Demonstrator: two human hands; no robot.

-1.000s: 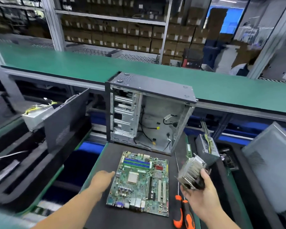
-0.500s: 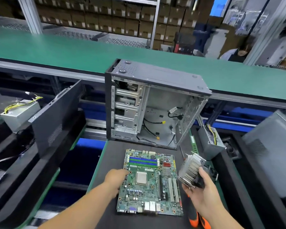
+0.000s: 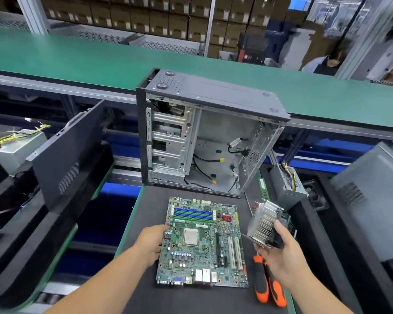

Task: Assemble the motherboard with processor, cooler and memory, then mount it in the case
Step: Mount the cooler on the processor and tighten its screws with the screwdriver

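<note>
Motherboard lay flat on the black surface, its port side toward the person and its blue and green memory slots at the far end. A processor sat in the socket near the board's middle, bare on top. The left hand gripped the board's left edge, fingers curled under it and out of sight. The right hand held a cooler off the surface just right of the board, fingers wrapped round its dark body, the metal fins tilted up and toward the board.

Two screwdrivers with orange and black handles lay on the surface beside the board's right edge, below that hand. Behind the board stood the case, upright, its open side facing the person, loose cables with yellow plugs hanging inside. A memory stick lay at the surface's right edge beside the case. A power supply with yellow wires stood right of it, and a dark side panel leaned at the left. A green conveyor ran behind.
</note>
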